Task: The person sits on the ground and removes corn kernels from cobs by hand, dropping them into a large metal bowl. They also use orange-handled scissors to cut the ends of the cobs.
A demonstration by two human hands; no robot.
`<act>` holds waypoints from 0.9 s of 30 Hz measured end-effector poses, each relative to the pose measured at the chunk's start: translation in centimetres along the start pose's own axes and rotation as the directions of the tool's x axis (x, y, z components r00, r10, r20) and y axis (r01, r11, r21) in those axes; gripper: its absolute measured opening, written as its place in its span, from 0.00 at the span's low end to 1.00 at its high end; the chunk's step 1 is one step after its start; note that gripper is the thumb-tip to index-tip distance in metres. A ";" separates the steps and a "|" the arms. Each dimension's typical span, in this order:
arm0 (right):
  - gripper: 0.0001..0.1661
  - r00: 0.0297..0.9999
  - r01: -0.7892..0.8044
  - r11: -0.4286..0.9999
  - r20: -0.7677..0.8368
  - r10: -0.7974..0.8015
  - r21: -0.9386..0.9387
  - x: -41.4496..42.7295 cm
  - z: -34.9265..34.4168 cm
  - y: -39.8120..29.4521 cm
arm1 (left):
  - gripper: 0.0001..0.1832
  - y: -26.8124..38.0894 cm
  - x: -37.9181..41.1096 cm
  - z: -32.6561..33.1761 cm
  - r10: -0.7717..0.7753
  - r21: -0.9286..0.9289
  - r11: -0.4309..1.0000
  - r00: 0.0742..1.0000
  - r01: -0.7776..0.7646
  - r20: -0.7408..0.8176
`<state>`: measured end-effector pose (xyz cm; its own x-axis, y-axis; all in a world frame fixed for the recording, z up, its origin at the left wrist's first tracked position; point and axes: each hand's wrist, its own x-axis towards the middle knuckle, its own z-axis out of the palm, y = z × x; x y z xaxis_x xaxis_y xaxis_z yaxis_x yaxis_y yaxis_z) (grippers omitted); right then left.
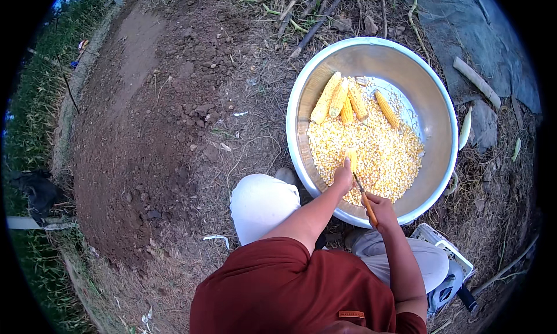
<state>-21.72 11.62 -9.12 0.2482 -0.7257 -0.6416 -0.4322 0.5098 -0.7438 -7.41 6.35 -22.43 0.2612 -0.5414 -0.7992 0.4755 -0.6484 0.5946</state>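
A wide metal basin (444, 160) stands on the ground before me, with loose corn kernels (383, 160) spread over much of its bottom. Over the basin's near part, my left hand (343, 177) holds an ear of corn (351, 156) with its tip pointing away from me. My right hand (382, 211) is closed around the orange handle of a thin metal hand tool (370, 207). The tool's dark shaft reaches toward the base of that ear; its exact tip is hard to make out. Several ears of corn (324, 100) lie against the basin's far left side, and another ear (386, 109) rests on kernels farther right.
Bare soil (143, 129) stretches to the left. Sticks (320, 25) lie beyond the basin, and a grey sheet (478, 38) covers ground at the upper right. A pale tube-like piece (477, 82) lies there. Near my right knee is a white plastic crate (465, 264).
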 end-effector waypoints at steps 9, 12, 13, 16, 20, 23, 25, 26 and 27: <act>0.22 0.938 0.098 0.601 -0.129 -0.322 -0.793 -0.6 5.3 -1.4 | 0.41 0.6 1.3 -1.6 0.293 0.377 0.904 0.935 -0.202 -0.202; 0.21 0.932 0.121 0.381 -0.027 -0.362 -0.917 -0.5 4.9 -2.1 | 0.42 0.6 1.7 -1.3 0.211 0.389 0.913 0.957 -0.121 -0.198; 0.20 0.931 0.118 0.383 -0.033 -0.364 -0.916 -0.5 4.9 -2.4 | 0.42 0.7 1.5 -1.1 0.200 0.393 0.914 0.955 -0.101 -0.220; 0.16 0.936 0.164 0.670 -0.101 -0.338 -0.724 1.4 3.7 -0.2 | 0.41 1.0 0.2 -0.4 0.210 0.290 0.946 0.954 -0.143 -0.214; 0.20 0.928 -0.369 0.718 0.191 0.320 0.591 3.0 2.7 -2.8 | 0.40 0.7 1.4 -0.7 0.024 -0.145 0.988 0.985 -0.050 -0.171; 0.14 0.999 -0.031 0.981 -0.017 0.035 0.189 4.1 2.5 -0.1 | 0.40 1.5 -0.1 -0.8 -0.019 -0.028 0.999 0.996 0.016 -0.091; 0.13 0.976 0.170 0.887 -0.051 -0.212 -0.430 3.6 3.4 -1.2 | 0.38 1.8 -0.7 -1.1 0.062 0.049 0.997 0.984 -0.055 -0.166; 0.14 0.955 0.183 0.649 -0.023 -0.296 -0.738 2.8 4.0 -2.5 | 0.38 1.8 -0.5 -1.4 0.070 0.054 0.997 0.982 -0.061 -0.173; 0.14 0.930 0.152 0.312 0.029 -0.365 -0.938 1.9 4.4 -3.9 | 0.38 1.6 -0.2 -1.4 0.080 0.058 0.996 0.982 -0.071 -0.173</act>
<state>-15.73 10.26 -8.28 0.4139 -0.8481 -0.3308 -0.9103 -0.3844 -0.1537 -5.48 6.17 -21.46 0.4395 -0.4908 -0.7523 0.4064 -0.6383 0.6538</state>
